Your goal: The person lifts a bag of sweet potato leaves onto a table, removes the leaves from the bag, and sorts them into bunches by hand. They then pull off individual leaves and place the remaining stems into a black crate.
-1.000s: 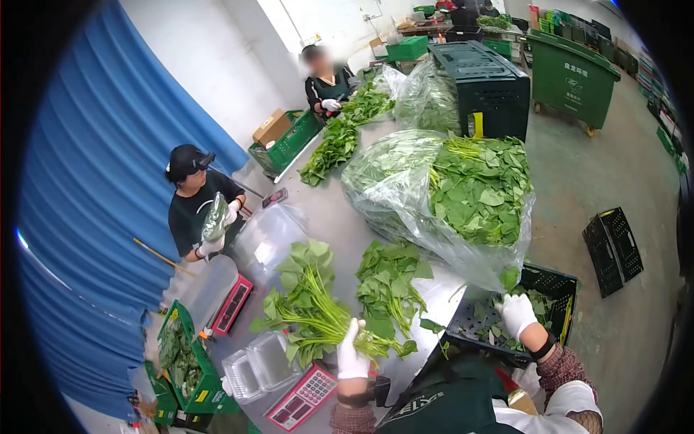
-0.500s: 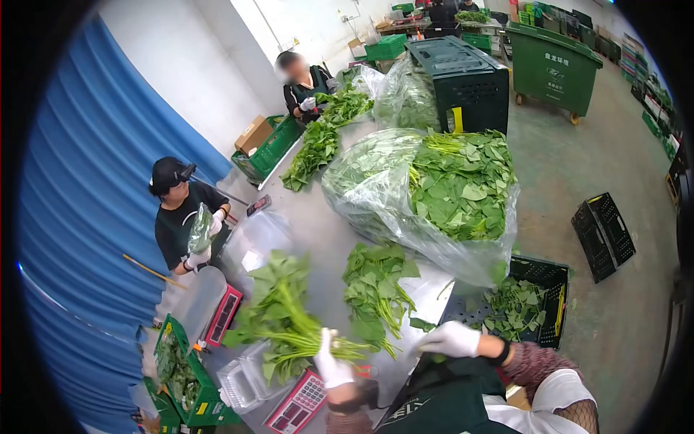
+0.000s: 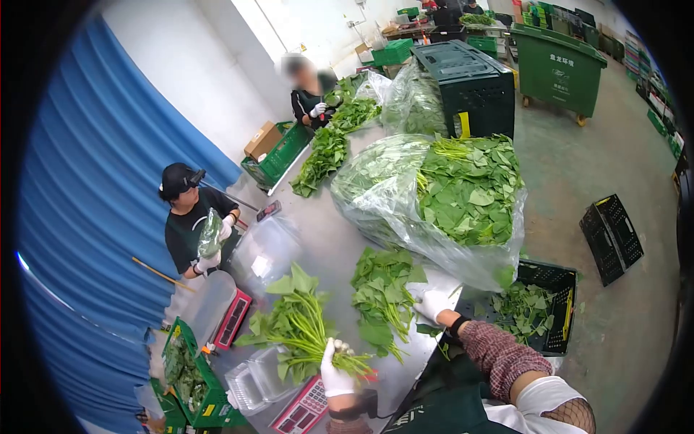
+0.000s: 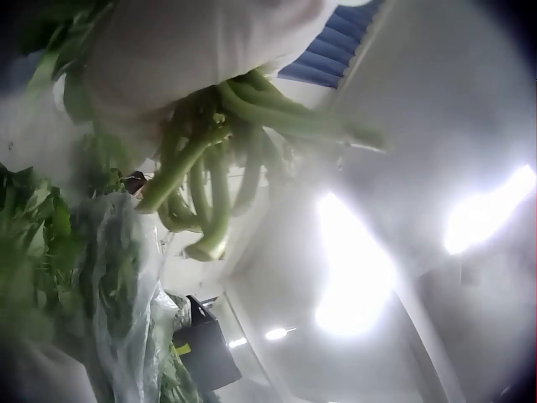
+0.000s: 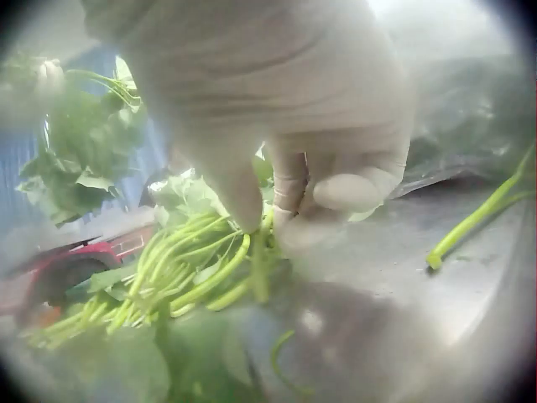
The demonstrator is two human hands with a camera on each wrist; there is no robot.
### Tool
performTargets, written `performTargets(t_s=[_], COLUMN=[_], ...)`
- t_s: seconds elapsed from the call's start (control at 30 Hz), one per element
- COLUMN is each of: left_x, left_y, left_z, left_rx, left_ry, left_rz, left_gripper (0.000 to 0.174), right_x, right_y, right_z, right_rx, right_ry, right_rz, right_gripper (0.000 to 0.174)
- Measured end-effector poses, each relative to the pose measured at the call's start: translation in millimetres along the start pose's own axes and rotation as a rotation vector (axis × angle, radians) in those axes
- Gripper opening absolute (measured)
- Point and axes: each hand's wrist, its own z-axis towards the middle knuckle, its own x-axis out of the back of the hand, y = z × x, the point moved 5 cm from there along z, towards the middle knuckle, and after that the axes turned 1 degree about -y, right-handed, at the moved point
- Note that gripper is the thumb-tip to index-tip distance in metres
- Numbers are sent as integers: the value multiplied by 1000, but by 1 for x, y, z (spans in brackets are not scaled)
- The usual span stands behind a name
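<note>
My gloved left hand (image 3: 336, 372) grips a bunch of leafy greens (image 3: 300, 322) by the stems, leaves fanning toward the upper left. In the left wrist view the cut stem ends (image 4: 205, 168) stick out below the glove. A smaller pile of greens (image 3: 383, 286) lies on the metal table (image 3: 347, 235), and my gloved right hand (image 3: 434, 305) is at its right side. Seen from the right wrist, the thumb and fingers pinch a green stem (image 5: 260, 281) beside the pile's other stems (image 5: 159, 273).
A large plastic bag of greens (image 3: 470, 192) lies on the table beyond the pile. To the right, a black crate (image 3: 567, 278) holds loose leaves. Left are clear clamshell boxes (image 3: 249, 380) and red scales (image 3: 303, 405). Across the table, a person (image 3: 199, 224) holds a bagged bundle.
My right hand has moved from over the black crate leftward, past the table edge, to the smaller pile and now pinches a stem there. The left hand keeps its grip on the bunch.
</note>
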Motion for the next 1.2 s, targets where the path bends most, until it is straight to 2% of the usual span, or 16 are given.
performTargets(t_s=[0.07, 0.17, 0.27, 0.33, 0.4, 0.43, 0.47, 0.57, 0.6, 0.73, 0.83, 1.0, 1.03, 1.1, 1.13, 1.2], left_x=[7, 16, 30, 29, 27, 31, 37, 16, 8, -15, -28, -27, -27, -25, -25, -21], left_y=[8, 8, 0, -7, -6, -7, -7, -9, -10, -20, -24, -23, -21, -20, -21, -27], left_z=[-5, -3, 5, 5, 8, 9, 9, 3, -1, -3, -4, -2, -2, -3, -2, 1], left_rx=[-26, -46, -47, -28, -37, -50, -58, -63, -71, -127, -234, -251, -238, -227, -222, -212], left_ry=[144, 131, 109, 138, 145, 163, 187, 182, 225, 57, 23, 18, 21, 29, 1, -30], left_rz=[97, 58, 14, 25, 22, 58, 101, 141, 172, 233, 257, 323, 334, 343, 371, 401], left_gripper=[12, 11, 11, 11, 9, 8, 8, 17, 19, 26, 27, 27, 27, 28, 28, 29], right_x=[16, 75, 54, 31, 22, 40, 55, 110, 115, 120, 99, 110, 119, 119, 117, 102], right_y=[-10, -45, -38, -26, -19, -37, -54, -99, -110, -147, -161, -157, -147, -125, -123, -127], right_z=[1, -19, -10, -5, -8, -20, -33, -61, -68, -94, -106, -107, -104, -92, -87, -78], right_rx=[25, 148, 294, 287, -93, -16, -21, 358, 514, 762, 874, 865, 685, 423, 424, 408], right_ry=[59, 214, 399, 364, -35, 21, 17, 307, 464, 501, 348, 435, 405, 295, 294, -31], right_rz=[58, 670, 550, 403, 1059, 1343, 1342, 1071, 760, 386, 22, 236, 475, 736, 735, 613], right_gripper=[32, 19, 19, 18, 15, 12, 12, 13, 14, 17, 18, 40, 46, 48, 48, 44])
